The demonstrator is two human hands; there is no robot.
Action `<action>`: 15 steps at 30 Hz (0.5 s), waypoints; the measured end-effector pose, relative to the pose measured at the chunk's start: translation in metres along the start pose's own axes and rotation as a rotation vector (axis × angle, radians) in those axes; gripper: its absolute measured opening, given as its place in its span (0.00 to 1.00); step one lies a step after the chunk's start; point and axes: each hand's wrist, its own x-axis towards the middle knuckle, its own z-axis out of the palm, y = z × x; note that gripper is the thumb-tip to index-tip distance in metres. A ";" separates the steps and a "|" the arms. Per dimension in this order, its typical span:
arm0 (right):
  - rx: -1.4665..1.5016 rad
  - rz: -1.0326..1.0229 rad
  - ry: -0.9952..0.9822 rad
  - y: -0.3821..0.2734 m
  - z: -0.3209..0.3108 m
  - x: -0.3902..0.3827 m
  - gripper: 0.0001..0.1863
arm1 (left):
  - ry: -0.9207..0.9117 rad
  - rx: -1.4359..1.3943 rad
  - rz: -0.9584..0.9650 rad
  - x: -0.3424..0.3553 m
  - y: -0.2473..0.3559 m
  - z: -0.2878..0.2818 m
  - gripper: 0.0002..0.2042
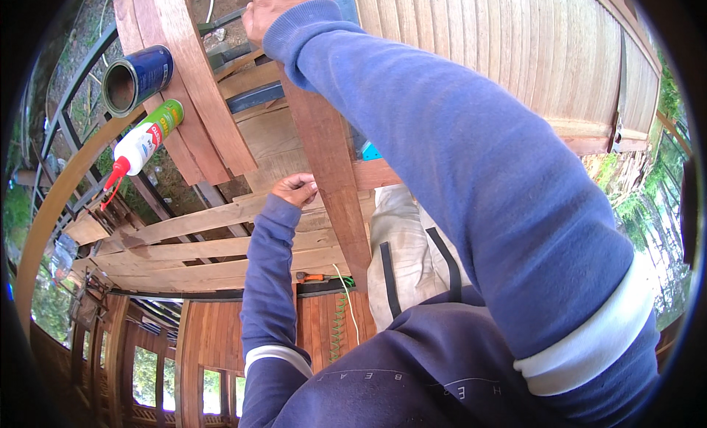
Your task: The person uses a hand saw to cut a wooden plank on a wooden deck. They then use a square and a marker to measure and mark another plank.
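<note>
A long reddish-brown wooden board (324,141) stretches away from me, its near end close to my lap. My left hand (296,189) is at the board's left edge, with thumb and fingers pinched on it. Farther off, my right hand (276,8) is curled at the board's far part, cut by the top of the view. What its fingers hold is hidden. My right forearm crosses over the work. A small blue-green item (368,150) shows partly beside the board, under that arm.
An open blue can (151,68) and a white-and-green glue bottle with a red nozzle (147,141) lie on planks (193,82) at left. A slatted wooden panel (479,30) fills the upper right. Below the lower beams are an orange-handled tool (313,278) and a pale cord (350,310).
</note>
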 end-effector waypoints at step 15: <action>-0.021 -0.018 -0.004 0.000 -0.004 0.001 0.30 | 0.016 0.258 0.115 -0.004 0.009 -0.004 0.07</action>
